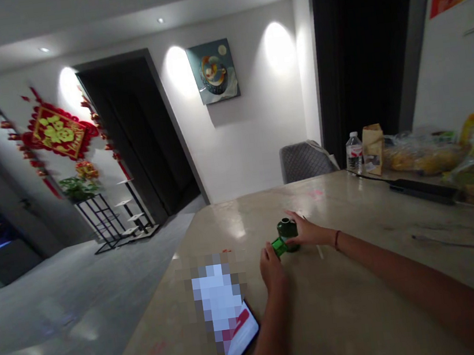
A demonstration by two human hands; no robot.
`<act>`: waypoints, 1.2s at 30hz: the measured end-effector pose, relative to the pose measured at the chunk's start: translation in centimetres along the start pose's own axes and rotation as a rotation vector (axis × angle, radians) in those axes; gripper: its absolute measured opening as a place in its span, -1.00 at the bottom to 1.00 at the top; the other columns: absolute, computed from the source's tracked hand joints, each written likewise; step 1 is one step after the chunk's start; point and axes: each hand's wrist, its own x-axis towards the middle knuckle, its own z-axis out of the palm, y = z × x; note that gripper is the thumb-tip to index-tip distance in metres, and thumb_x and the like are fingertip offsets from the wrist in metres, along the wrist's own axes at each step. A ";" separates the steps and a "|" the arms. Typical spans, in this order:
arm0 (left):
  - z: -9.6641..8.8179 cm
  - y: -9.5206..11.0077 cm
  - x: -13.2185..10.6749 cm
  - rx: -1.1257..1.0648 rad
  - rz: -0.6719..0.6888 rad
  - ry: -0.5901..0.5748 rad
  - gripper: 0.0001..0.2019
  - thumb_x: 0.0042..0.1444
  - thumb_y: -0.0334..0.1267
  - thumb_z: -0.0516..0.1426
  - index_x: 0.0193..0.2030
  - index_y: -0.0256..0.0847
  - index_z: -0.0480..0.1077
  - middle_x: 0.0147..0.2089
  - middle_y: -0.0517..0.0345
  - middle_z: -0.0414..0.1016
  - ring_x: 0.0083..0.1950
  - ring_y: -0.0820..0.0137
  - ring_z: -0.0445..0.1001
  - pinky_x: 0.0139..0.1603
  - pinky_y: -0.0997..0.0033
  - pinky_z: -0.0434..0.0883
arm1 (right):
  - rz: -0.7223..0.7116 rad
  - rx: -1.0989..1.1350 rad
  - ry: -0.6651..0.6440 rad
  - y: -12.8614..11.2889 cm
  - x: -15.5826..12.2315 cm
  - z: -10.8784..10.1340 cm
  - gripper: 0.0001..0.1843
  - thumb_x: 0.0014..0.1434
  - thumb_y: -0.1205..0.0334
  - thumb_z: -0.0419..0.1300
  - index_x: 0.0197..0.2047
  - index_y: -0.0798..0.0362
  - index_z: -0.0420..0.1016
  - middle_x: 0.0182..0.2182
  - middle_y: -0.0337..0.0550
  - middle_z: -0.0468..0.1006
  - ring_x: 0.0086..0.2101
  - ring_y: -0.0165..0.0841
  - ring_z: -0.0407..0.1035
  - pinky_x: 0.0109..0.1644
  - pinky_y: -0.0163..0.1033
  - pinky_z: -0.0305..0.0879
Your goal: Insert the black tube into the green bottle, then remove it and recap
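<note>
Pale desk (346,308) below, the dark green bottle (287,228) stands upright, the right hand (308,232) curled round its side, the left hand (270,266) pinching a bright green piece (279,246) close by (touching or not, I cannot tell). Best brace the bottle low and upright.

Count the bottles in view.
2: a dark green bottle in the right hand, and a clear bottle beside the paper bag. Others may be hidden among the plastic bags.
</note>
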 end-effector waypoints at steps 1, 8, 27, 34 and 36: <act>0.0 0.0 -0.2 0.043 0.034 0.024 -0.60 0.08 0.08 -0.18 -0.51 -0.17 0.19 -0.57 0.22 0.23 -0.50 0.44 0.22 -0.46 0.46 0.11 | -0.050 -0.037 0.016 -0.9 -0.5 -0.4 0.01 -0.25 0.09 0.29 0.19 0.20 -0.11 0.09 0.21 0.14 0.06 -0.17 0.13 0.10 -0.06 0.05; 0.1 -0.3 -0.8 0.040 0.096 0.019 -0.57 0.09 0.09 -0.21 -0.48 -0.19 0.22 -0.53 0.20 0.28 -0.47 0.44 0.25 -0.43 0.47 0.15 | -0.449 -0.353 -0.046 -6.5 -3.3 -1.4 -0.45 -0.16 0.23 0.23 -0.03 0.04 0.31 0.02 -0.01 0.28 0.11 -0.15 0.02 0.20 0.05 -0.23; 0.4 -0.2 -1.1 0.219 0.121 -0.066 -0.58 -0.02 -0.13 0.06 0.00 -0.24 0.24 -0.06 -0.05 0.38 -0.05 0.32 0.35 -0.08 0.40 0.25 | -0.253 -0.357 -0.221 -7.1 2.4 -7.9 -0.50 -0.07 0.33 0.16 0.01 0.08 0.35 -0.19 -0.07 0.44 -0.24 -0.34 0.32 -0.09 -0.24 0.21; 0.4 -0.5 -1.2 0.245 0.133 -0.049 -0.59 -0.04 -0.18 0.08 -0.02 -0.25 0.28 -0.04 -0.06 0.38 0.00 0.32 0.34 -0.01 0.41 0.22 | -0.233 -0.468 -0.407 -8.3 4.1 -7.6 -0.53 -0.21 0.34 0.23 -0.12 0.07 0.46 -0.22 -0.12 0.50 -0.23 -0.31 0.35 -0.12 -0.31 0.19; 0.5 -0.6 -1.1 0.252 0.144 -0.048 -0.59 -0.03 -0.19 0.07 -0.01 -0.25 0.28 -0.03 -0.05 0.38 0.00 0.32 0.33 -0.01 0.41 0.21 | -0.186 -0.510 -0.397 -8.4 4.5 -7.0 -0.63 -0.20 0.21 0.25 -0.23 0.09 0.51 -0.30 -0.10 0.53 -0.27 -0.29 0.37 -0.17 -0.30 0.20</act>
